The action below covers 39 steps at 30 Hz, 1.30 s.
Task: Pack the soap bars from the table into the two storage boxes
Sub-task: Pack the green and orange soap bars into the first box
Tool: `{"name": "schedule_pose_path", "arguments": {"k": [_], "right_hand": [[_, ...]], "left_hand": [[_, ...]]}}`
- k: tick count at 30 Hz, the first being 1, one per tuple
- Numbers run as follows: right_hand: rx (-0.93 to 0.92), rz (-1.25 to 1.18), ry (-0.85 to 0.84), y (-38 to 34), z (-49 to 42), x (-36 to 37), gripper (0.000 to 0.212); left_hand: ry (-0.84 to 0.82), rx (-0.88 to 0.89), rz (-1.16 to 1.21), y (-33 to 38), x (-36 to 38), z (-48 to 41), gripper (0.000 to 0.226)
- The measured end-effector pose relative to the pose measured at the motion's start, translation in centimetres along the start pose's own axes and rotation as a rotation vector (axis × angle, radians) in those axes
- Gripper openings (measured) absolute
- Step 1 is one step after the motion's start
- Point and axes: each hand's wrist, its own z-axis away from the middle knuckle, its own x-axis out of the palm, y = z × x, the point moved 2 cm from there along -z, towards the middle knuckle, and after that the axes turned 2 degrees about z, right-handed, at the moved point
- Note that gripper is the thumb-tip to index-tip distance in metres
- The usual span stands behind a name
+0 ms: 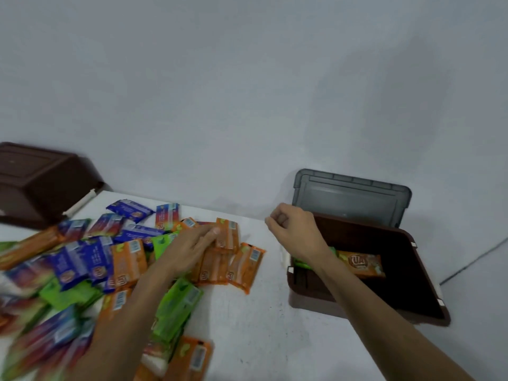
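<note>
Soap bars (129,259) lie heaped at the left of the table (275,339). I see an orange bar (362,264) and a green bar (302,264) inside the open brown box (423,270) at right. Left hand (189,251): fingers straight, resting on the heap. Right hand (297,232): over the box's far-left corner, fingers curled, nothing visible inside. Second brown box (35,182): far left.

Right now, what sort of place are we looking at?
Probably a bare indoor room used as a makeshift packing station: white table against a plain wall, a loose pile of wrapped soap bars, and an open brown storage box with its grey lid raised.
</note>
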Motion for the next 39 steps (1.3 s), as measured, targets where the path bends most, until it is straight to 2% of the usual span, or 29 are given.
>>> {"name": "schedule_pose_path", "arguments": {"k": [3,4,7,8,10,14,18,20,25,28,30,32,35,39], "right_hand": [[-0.001,0.015,-0.083,-2.2,-0.7,3.5,0.015],[0.010,0.033,-0.112,-2.6,-1.0,4.7,0.016],[0.033,0.076,-0.187,-3.4,-2.0,8.1,0.018],[0.050,0.091,-0.217,-3.5,-2.3,9.1,0.020],[0.076,0.128,-0.262,-3.3,-3.2,11.1,0.026],[0.103,0.237,-0.360,-2.6,-4.7,14.3,0.042],[0.119,0.274,-0.441,-1.8,-5.4,15.8,0.039],[0.137,0.242,-0.404,-1.5,-5.6,16.1,0.033],[0.147,0.265,-0.388,-1.3,-5.8,16.7,0.022],[0.160,0.247,-0.394,-1.5,-6.0,16.7,0.014],[0.160,0.254,-0.385,-1.6,-6.1,16.6,0.020],[0.191,0.222,-0.348,-1.8,-6.2,16.4,0.029],[0.288,0.048,-0.233,-1.5,-6.1,15.8,0.036],[0.508,-0.343,-0.139,-0.6,-5.9,13.8,0.052]], "left_hand": [[0.037,-0.047,-0.141,-3.2,-2.3,0.8,0.087],[0.037,-0.093,-0.214,-4.3,-2.9,0.9,0.090],[-0.038,-0.250,-0.358,-6.9,-3.9,1.4,0.074],[-0.058,-0.271,-0.341,-7.7,-4.1,1.5,0.077],[-0.085,-0.270,-0.300,-7.9,-4.6,1.7,0.089],[-0.130,-0.318,-0.194,-6.6,-5.4,1.4,0.061],[-0.201,-0.315,-0.213,-7.3,-5.9,0.1,0.057],[-0.237,-0.318,-0.266,-8.2,-6.1,-0.8,0.055],[-0.249,-0.295,-0.300,-9.3,-6.4,-2.1,0.028],[-0.254,-0.287,-0.296,-9.8,-6.4,-2.7,0.042],[-0.275,-0.279,-0.288,-9.8,-6.6,-3.1,0.050],[-0.283,-0.248,-0.266,-9.6,-6.9,-3.3,0.045],[-0.246,-0.218,-0.212,-9.1,-7.3,-3.5,0.037],[-0.226,-0.248,-0.040,-9.3,-7.8,-3.8,0.033]]}}
